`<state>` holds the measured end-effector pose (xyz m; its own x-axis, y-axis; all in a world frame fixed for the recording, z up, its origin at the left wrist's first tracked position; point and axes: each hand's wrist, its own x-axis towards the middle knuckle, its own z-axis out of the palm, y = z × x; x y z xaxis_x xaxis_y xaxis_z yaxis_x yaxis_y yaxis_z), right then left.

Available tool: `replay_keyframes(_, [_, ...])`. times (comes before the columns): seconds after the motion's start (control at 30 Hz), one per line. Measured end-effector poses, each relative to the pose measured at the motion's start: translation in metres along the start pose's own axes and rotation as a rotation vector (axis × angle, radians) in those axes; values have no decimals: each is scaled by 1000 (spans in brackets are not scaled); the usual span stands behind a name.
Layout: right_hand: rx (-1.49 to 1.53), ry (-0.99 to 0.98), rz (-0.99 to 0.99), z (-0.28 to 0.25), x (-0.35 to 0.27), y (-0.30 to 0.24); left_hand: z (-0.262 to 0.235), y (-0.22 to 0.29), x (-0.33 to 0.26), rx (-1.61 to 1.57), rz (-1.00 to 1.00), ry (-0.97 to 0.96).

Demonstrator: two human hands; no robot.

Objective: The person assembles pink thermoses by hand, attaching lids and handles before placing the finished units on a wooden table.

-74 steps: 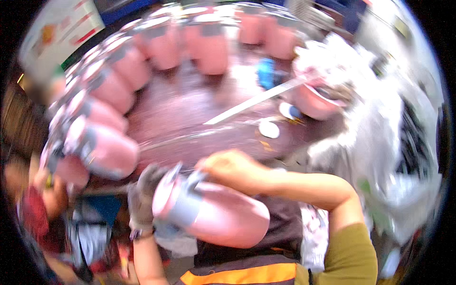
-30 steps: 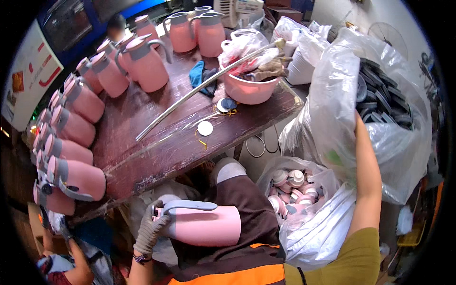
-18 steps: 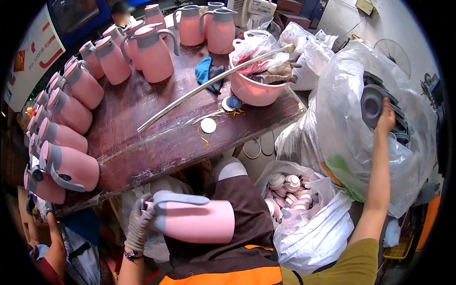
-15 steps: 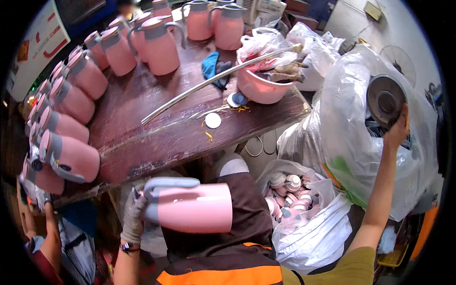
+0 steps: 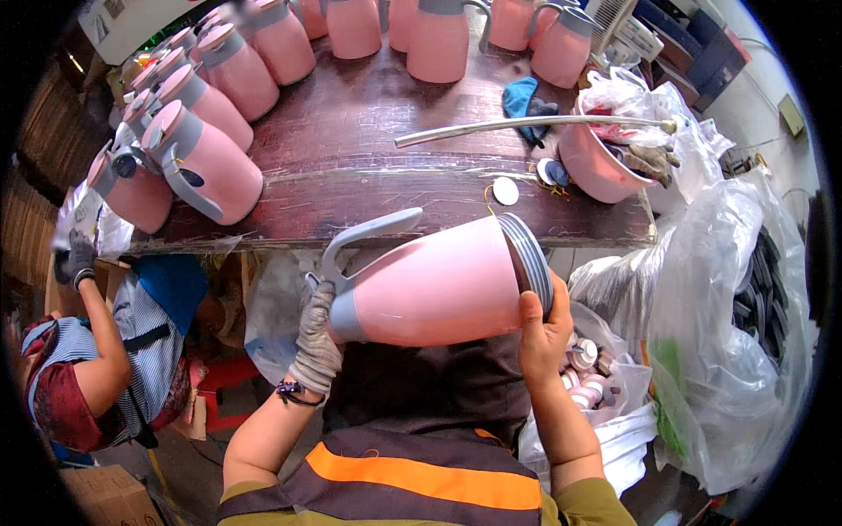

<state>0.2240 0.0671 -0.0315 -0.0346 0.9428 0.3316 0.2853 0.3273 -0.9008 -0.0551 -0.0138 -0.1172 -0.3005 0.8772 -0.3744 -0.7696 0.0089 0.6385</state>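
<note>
A pink jug [image 5: 430,285] with a grey neck and handle lies on its side above my lap. My gloved left hand [image 5: 317,342] is closed round its grey neck, below the handle. At the jug's other end, my bare right hand [image 5: 545,340] grips a dark grey round base cap [image 5: 537,259] with a ridged rim. That cap sits tilted against the jug's bottom end, and a dark gap shows between the two. How far it reaches inside is hidden.
Several finished-looking pink jugs [image 5: 219,162] line the table [image 5: 351,188]. A pink basin [image 5: 596,171] holds bags and gloves, with a metal rod [image 5: 526,125] across it. Clear bags hold dark caps [image 5: 759,298] and pink lids [image 5: 588,359]. A co-worker's gloved hand [image 5: 77,256] is at left.
My right hand has brought the dark base cap from the large bag on the right to the jug's bottom. The jug has been raised and tilted, and the view has shifted left.
</note>
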Motion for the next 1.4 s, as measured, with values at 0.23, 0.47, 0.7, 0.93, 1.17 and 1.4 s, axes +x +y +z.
replay_keyframes(0.23, [60, 2, -3, 10, -8, 6, 9, 6, -5, 52, 129, 19])
replay_keyframes(0.47, [-18, 23, -324, 1, -17, 9, 12, 10, -3, -131, -152, 100])
replay_keyframes(0.7, [81, 136, -182, 5, -5, 10, 4, 9, -1, -156, -155, 49])
replay_keyframes(0.93, [-26, -37, -318, -2, -17, 13, 13, 14, -8, -137, -251, 48])
replay_keyframes(1.17, [134, -196, -647, -20, -28, 20, 3, 18, 1, -181, -417, 57])
replay_keyframes(1.4, [897, 46, 536, 4, -16, 46, 73, 70, -24, 1074, 1012, -327])
